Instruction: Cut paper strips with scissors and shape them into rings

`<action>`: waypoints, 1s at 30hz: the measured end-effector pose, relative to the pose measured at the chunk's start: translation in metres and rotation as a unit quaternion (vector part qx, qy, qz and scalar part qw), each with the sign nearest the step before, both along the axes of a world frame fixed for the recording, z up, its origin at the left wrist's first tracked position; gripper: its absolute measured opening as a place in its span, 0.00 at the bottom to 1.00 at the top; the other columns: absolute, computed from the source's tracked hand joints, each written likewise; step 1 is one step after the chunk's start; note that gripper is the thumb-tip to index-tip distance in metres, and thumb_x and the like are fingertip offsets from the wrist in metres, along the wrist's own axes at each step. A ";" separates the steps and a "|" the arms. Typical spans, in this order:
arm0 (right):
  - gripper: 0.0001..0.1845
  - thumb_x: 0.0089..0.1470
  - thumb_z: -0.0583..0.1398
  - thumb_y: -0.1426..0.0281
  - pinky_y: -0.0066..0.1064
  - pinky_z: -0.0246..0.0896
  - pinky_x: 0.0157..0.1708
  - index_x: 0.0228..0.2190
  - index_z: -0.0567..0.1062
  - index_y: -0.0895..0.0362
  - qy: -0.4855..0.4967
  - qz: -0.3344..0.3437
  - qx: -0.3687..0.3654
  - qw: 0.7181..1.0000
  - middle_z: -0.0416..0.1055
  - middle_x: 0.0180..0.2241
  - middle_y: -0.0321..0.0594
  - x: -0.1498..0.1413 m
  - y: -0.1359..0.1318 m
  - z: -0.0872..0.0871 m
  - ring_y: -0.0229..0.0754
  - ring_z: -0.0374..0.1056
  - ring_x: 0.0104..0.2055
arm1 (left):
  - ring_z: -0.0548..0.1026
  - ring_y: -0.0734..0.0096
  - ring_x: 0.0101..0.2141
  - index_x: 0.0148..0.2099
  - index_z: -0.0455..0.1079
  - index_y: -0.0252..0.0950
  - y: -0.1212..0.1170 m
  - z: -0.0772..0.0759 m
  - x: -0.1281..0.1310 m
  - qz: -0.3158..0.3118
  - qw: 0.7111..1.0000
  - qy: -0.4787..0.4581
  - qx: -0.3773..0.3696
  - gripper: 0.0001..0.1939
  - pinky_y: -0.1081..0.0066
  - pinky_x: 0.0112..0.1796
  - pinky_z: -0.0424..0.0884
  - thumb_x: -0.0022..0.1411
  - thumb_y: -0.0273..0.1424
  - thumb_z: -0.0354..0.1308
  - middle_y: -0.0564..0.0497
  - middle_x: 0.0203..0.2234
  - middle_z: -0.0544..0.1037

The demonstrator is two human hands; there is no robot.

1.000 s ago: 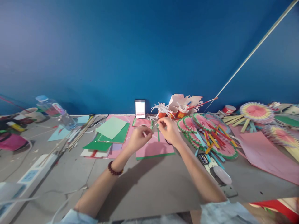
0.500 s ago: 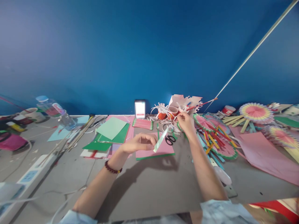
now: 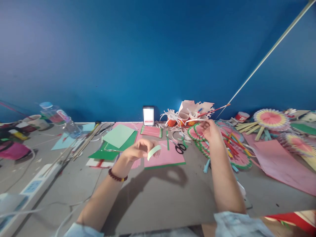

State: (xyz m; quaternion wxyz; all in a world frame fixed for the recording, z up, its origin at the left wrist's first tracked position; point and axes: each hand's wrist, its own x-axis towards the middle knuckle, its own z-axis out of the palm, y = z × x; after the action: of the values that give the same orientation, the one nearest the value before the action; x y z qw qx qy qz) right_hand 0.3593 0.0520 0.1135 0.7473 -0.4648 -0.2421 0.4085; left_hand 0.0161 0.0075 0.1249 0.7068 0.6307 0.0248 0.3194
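Note:
My left hand pinches a short pale green paper strip, which curves out past the fingertips above a pink sheet with a green edge. At the right, my right hand is closed on a thin white strip that sticks out to the left, by the red and white paper cups. Black-handled scissors lie on the pink sheet's right side, near a narrow green strip. Pink and green pleated paper fans rest beside my right wrist.
Green paper sheets lie left of the pink one. A pink-striped folded piece lies in front of a phone at the wall. Farther left are thin sticks, a plastic bottle and a power strip.
My right hand has moved right, away from the cups, with the white strip trailing from it. In my left hand the green strip has turned and now bends downward.

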 end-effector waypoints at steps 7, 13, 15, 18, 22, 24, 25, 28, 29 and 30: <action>0.07 0.54 0.58 0.64 0.32 0.73 0.34 0.33 0.65 0.54 -0.187 -0.268 0.211 0.921 0.74 0.36 0.37 -0.036 -0.015 0.029 0.39 0.75 0.37 | 0.70 0.65 0.28 0.22 0.68 0.35 -0.001 0.004 0.000 0.050 0.999 -0.007 0.000 0.14 0.63 0.33 0.66 0.48 0.39 0.65 0.48 0.24 0.71; 0.09 0.58 0.54 0.65 0.33 0.68 0.42 0.35 0.70 0.56 -0.502 -0.237 0.197 0.808 0.75 0.39 0.45 -0.065 0.021 0.013 0.42 0.72 0.41 | 0.70 0.65 0.31 0.24 0.70 0.35 0.000 0.002 -0.001 0.055 0.998 0.002 -0.007 0.11 0.63 0.36 0.66 0.49 0.36 0.65 0.47 0.26 0.72; 0.10 0.59 0.51 0.67 0.33 0.67 0.41 0.36 0.71 0.57 -0.569 -0.185 0.161 0.785 0.75 0.37 0.45 -0.071 0.039 0.000 0.42 0.72 0.39 | 0.70 0.65 0.31 0.25 0.71 0.35 -0.001 0.003 0.000 0.049 0.999 0.002 -0.005 0.09 0.63 0.36 0.66 0.50 0.35 0.64 0.47 0.26 0.72; 0.12 0.59 0.48 0.71 0.31 0.63 0.37 0.36 0.71 0.58 -0.690 -0.084 0.062 0.716 0.75 0.33 0.46 -0.079 0.061 -0.016 0.43 0.71 0.36 | 0.70 0.65 0.31 0.26 0.72 0.35 -0.003 0.005 0.000 0.047 0.999 0.011 -0.006 0.08 0.63 0.37 0.66 0.50 0.34 0.64 0.48 0.26 0.72; 0.15 0.60 0.45 0.74 0.31 0.59 0.35 0.36 0.71 0.60 -0.792 0.016 -0.044 0.609 0.74 0.33 0.50 -0.087 0.077 -0.027 0.46 0.69 0.35 | 0.70 0.66 0.30 0.26 0.71 0.35 -0.003 0.007 -0.001 0.055 0.998 0.028 -0.001 0.09 0.62 0.38 0.66 0.51 0.35 0.64 0.48 0.26 0.71; 0.16 0.60 0.45 0.74 0.33 0.58 0.37 0.38 0.71 0.63 -0.799 0.026 -0.056 0.598 0.74 0.35 0.55 -0.089 0.081 -0.031 0.49 0.69 0.37 | 0.70 0.66 0.30 0.26 0.71 0.34 -0.003 0.006 -0.001 0.059 0.998 0.036 0.002 0.10 0.63 0.37 0.66 0.51 0.35 0.64 0.48 0.26 0.71; 0.16 0.60 0.45 0.74 0.35 0.58 0.39 0.40 0.71 0.64 -0.804 0.033 -0.060 0.591 0.74 0.37 0.56 -0.089 0.083 -0.032 0.50 0.69 0.39 | 0.69 0.66 0.30 0.26 0.71 0.34 -0.003 0.006 -0.001 0.062 0.997 0.039 0.002 0.10 0.63 0.37 0.66 0.51 0.35 0.64 0.48 0.26 0.71; 0.16 0.60 0.46 0.72 0.39 0.52 0.49 0.43 0.70 0.65 -0.821 0.060 -0.063 0.565 0.73 0.41 0.59 -0.090 0.085 -0.034 0.53 0.66 0.47 | 0.69 0.66 0.31 0.27 0.71 0.34 -0.003 0.005 -0.001 0.068 0.996 0.048 0.004 0.10 0.64 0.36 0.66 0.51 0.36 0.64 0.48 0.26 0.71; 0.17 0.61 0.46 0.71 0.40 0.49 0.51 0.44 0.69 0.65 -0.825 0.068 -0.064 0.557 0.73 0.42 0.59 -0.091 0.085 -0.035 0.53 0.65 0.49 | 0.69 0.66 0.31 0.27 0.71 0.34 -0.003 0.005 0.000 0.070 0.996 0.050 0.007 0.10 0.64 0.36 0.66 0.51 0.36 0.64 0.48 0.26 0.71; 0.18 0.61 0.46 0.70 0.40 0.47 0.53 0.44 0.69 0.66 -0.828 0.075 -0.068 0.552 0.73 0.43 0.58 -0.092 0.086 -0.035 0.53 0.64 0.50 | 0.69 0.66 0.31 0.27 0.71 0.34 -0.003 0.004 0.000 0.070 0.996 0.051 0.009 0.10 0.65 0.36 0.65 0.52 0.36 0.64 0.48 0.26 0.71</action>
State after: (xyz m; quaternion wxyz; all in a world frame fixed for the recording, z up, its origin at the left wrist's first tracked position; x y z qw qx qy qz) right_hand 0.2674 0.1378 0.0784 0.1501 -0.6271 -0.7594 -0.0867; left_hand 0.0157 0.0048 0.1293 0.6746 0.6494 0.1019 0.3359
